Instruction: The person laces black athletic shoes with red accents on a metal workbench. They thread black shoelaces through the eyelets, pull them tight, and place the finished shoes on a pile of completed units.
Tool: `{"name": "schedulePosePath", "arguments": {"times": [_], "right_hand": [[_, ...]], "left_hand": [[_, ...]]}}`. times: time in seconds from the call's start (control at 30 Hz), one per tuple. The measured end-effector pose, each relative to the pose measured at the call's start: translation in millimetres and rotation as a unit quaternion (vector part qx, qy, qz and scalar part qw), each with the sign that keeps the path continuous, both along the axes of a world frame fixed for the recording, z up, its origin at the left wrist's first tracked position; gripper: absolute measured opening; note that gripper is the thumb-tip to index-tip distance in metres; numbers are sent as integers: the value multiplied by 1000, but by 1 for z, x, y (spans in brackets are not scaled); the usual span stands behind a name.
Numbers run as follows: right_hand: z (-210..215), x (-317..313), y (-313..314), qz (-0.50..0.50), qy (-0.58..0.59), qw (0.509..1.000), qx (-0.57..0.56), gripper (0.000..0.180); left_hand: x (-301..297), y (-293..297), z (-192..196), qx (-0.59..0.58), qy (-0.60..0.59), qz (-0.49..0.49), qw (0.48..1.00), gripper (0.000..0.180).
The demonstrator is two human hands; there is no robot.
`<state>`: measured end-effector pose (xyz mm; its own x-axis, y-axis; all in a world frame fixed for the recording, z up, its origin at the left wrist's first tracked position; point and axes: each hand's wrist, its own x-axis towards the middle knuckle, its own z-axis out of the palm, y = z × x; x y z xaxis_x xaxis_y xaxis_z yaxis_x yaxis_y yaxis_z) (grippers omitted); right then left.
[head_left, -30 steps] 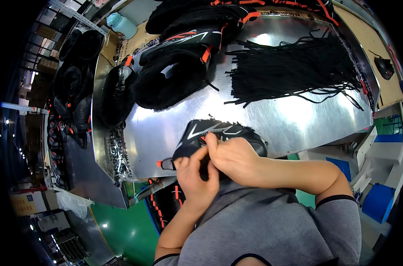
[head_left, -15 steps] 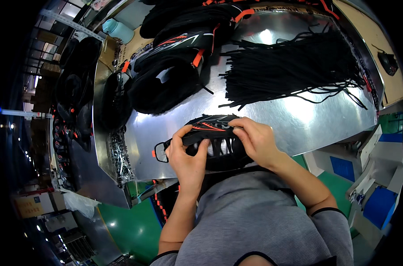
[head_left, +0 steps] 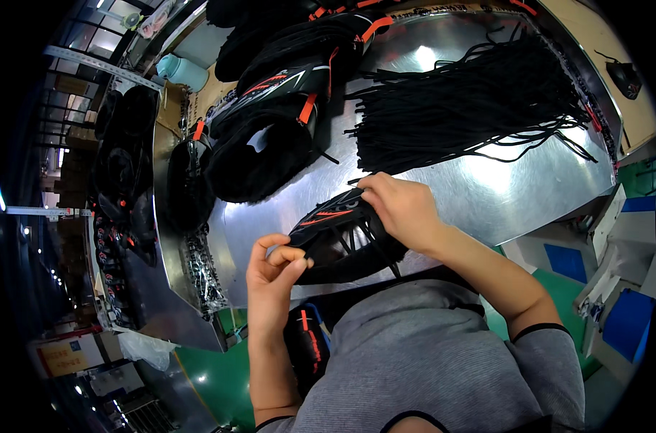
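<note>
A black shoe upper (head_left: 331,214) with orange and grey side markings lies aslant on the metal table near my body. Thin black laces (head_left: 351,238) cross its opening. My left hand (head_left: 271,281) is closed at the upper's left end, thumb and fingers pinching its edge. With fingers closed, my right hand (head_left: 406,213) grips the far right part of the upper; a short dark tip pokes out beyond the fingertips. My palm hides the upper's right end.
A thick bundle of black laces (head_left: 465,105) lies at the far right of the metal table (head_left: 515,191). Several fuzzy black shoe uppers (head_left: 270,162) with orange tabs are piled at the far left. Behind them stands a light-blue bottle (head_left: 183,72). Another dark upper (head_left: 623,78) rests beyond the right rim.
The shoe upper has tilted, its left end now nearer me. My left hand has moved left and nearer my body; my right hand has shifted slightly away and left.
</note>
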<state>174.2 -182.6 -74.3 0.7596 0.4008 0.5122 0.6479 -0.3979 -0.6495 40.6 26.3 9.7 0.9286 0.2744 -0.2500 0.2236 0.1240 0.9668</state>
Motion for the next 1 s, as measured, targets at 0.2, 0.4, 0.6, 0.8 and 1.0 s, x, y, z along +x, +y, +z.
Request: {"name": "schedulePosePath", "arguments": {"times": [0.2,0.4,0.6,0.8,1.0], "right_hand": [[39,-30,-42,31,275,961,8,25],[31,-70,-31,46,137,987,-69,14],[56,-94,-53,271,-9,946,-179,20],[49,-57,-30,97,342,930,92,19],[39,-52,-9,146,498,841,152,18]], "left_hand": [[-16,-43,9,578,-178,-38,795,37],[7,-51,-28,591,-155,-48,790,25],[26,-34,-20,583,-186,34,790,22],[19,-46,-9,590,-235,28,772,21],[10,-55,3,592,-241,6,769,21]]}}
